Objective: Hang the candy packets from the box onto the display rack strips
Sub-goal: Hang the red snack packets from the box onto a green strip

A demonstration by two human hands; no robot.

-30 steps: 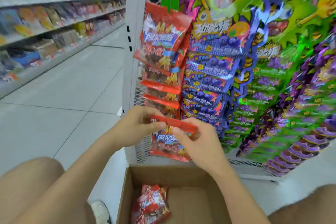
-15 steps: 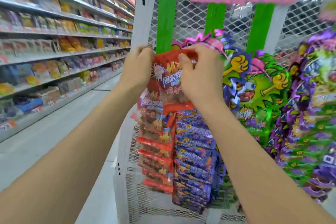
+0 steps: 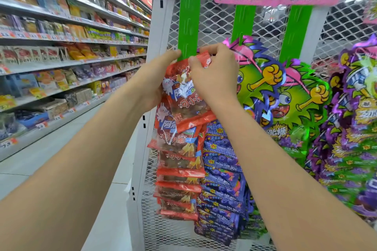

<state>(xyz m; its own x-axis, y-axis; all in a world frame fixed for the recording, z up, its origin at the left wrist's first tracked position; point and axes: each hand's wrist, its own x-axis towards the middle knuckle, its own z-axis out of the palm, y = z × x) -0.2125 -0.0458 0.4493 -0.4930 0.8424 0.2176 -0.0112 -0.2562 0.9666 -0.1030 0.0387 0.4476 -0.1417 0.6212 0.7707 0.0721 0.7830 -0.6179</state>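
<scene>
R grip [image 3: 216,75] tight on red pkt [image 3: 184,99] top at green strip [image 3: 188,22]; L grip [image 3: 152,84] behind, hold unclear

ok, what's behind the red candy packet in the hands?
The leftmost green plastic strip runs down behind the red candy packet, with more red packets hanging below. That stretch of strip is hidden by the packet, left hand and right hand.

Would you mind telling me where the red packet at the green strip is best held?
Pinch the red packet by its flat top seal from the front, as the right hand does, left hand steadying its side; that seal is thin and uppermost.
</scene>
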